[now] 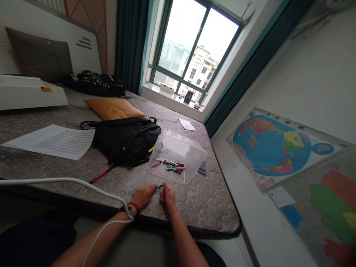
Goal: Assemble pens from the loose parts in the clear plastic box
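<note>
The left hand's fingers (pixel 154 188) are closed on one end of a slim teal-and-dark pen (pixel 159 187); the right hand's fingers (pixel 165 187) are curled and pinched at its other end. The pen sits between the two hands, above the near edge of the mattress (pixel 207 211). The left hand (pixel 143 197) wears a red band (pixel 135 206) at the wrist, where a white cable (pixel 108 194) passes in front; the right hand (pixel 169 199) is bare.

Just beyond the hands stands a clear plastic bin (pixel 191 151) — red, teal, white and dark pens (pixel 175 168) lie loose on its bottom. Left of the bin is a black bag (pixel 125 139), with a printed sheet (pixel 55 139) farther left and an orange-tan cushion (pixel 114 107) behind. A white paper (pixel 187 124) lies past the bin — then comes the window (pixel 191 52), with a world map (pixel 272 144) on the right.
</note>
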### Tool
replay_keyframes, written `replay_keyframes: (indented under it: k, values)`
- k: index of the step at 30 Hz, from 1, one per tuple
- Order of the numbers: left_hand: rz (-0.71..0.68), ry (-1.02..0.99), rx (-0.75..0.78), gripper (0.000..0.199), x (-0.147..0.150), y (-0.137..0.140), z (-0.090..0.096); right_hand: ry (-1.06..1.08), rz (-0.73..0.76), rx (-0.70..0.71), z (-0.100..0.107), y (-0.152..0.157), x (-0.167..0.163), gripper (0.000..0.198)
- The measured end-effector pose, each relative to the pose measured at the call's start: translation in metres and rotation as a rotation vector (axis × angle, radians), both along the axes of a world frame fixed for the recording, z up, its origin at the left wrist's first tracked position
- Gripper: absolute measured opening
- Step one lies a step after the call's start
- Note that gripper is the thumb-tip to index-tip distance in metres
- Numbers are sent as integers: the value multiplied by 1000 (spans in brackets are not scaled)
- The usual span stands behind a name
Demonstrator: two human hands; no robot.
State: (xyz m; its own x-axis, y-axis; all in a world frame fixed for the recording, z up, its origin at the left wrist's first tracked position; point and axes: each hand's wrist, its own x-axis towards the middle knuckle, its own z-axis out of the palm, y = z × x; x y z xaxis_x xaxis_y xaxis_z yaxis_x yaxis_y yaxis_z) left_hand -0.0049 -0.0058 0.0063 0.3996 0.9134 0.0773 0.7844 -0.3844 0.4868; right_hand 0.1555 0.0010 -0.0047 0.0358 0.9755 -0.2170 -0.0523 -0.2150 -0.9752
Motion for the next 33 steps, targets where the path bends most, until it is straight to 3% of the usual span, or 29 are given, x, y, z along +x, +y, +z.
replay_keyframes:
  k: [16, 33]
  values:
    - [-9, 39, -13, 40, 0, 0, 1, -35, -34, -56, 8, 1, -5, 54]
    - [-17, 86, -46, 46, 0, 2, 1, 9, -11, -27, -3, 4, -2, 52]
